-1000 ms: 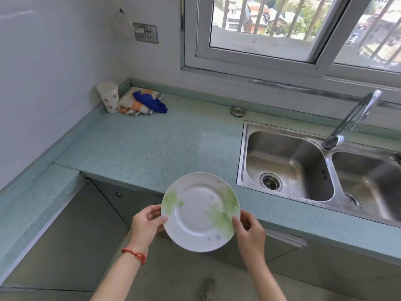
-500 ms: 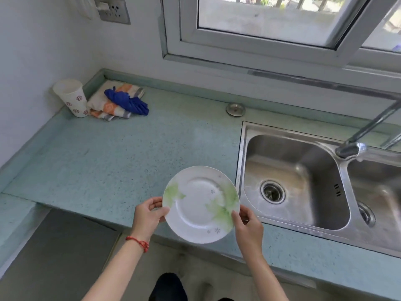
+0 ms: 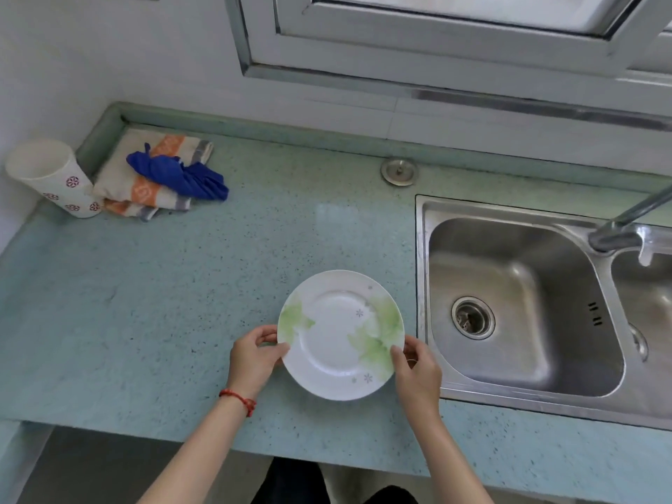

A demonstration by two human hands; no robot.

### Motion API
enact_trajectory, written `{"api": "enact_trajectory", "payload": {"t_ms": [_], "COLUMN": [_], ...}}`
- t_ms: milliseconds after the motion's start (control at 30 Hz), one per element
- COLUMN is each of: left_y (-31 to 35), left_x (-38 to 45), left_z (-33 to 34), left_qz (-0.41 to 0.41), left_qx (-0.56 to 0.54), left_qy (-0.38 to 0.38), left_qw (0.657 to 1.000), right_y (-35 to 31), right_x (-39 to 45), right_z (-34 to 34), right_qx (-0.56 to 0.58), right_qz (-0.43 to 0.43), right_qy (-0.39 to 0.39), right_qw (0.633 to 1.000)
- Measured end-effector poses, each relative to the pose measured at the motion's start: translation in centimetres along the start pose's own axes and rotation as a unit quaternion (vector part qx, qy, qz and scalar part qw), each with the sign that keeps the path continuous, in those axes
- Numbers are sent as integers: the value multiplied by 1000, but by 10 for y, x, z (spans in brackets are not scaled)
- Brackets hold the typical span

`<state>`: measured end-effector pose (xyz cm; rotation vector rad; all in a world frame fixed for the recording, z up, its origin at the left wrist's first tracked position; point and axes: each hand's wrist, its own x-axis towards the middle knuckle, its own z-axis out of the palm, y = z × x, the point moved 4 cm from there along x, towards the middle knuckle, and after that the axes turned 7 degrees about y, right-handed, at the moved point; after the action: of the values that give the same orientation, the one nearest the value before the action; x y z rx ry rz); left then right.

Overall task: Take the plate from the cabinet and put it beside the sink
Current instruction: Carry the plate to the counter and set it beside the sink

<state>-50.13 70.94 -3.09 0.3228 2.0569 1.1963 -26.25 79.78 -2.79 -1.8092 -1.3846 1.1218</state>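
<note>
Plate (image 3: 341, 334): white, round, green leaf print; face up over the bench (image 3: 182, 303), just left of the sink (image 3: 516, 307). Contact with the bench surface cannot be confirmed.
Left hand (image 3: 254, 356): grip clamped on the plate rim at 9 o'clock, thumb on the upper face, fingers beneath. Red cord bracelet (image 3: 238, 398) on the wrist.
Right hand (image 3: 418, 371): grip clamped on the plate rim at 4 o'clock, thumb on the upper face.
Sink: stainless steel, double basin; nearest basin lies at 3 o'clock from the plate, drain (image 3: 472, 317) at its centre.
Tap (image 3: 625, 223): spout extends over the divider between basins.
Paper cup (image 3: 54, 178): at 10 o'clock from the plate, in the far bench corner, touching the folded cloth (image 3: 145, 192).
Blue item (image 3: 182, 176): lies on the folded cloth.
Sink plug (image 3: 399, 170): on the bench at 12 o'clock from the plate, near the wall.
</note>
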Motion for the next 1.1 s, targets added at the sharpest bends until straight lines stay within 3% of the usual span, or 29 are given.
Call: {"api": "enact_trajectory", "payload": {"t_ms": [467, 1100], "left_y": [11, 44], "left_x": [20, 59], "left_z": [3, 26], "left_qz": [25, 46], "left_qx": [71, 90], "left_qy": [0, 4], "left_qw": [997, 995], "right_y": [-2, -29], "right_x": [19, 71], "right_z": [16, 32], "right_qx": [-105, -146], "right_qz": [-15, -51], "right_qy": [15, 16], "right_qw": [994, 988]}}
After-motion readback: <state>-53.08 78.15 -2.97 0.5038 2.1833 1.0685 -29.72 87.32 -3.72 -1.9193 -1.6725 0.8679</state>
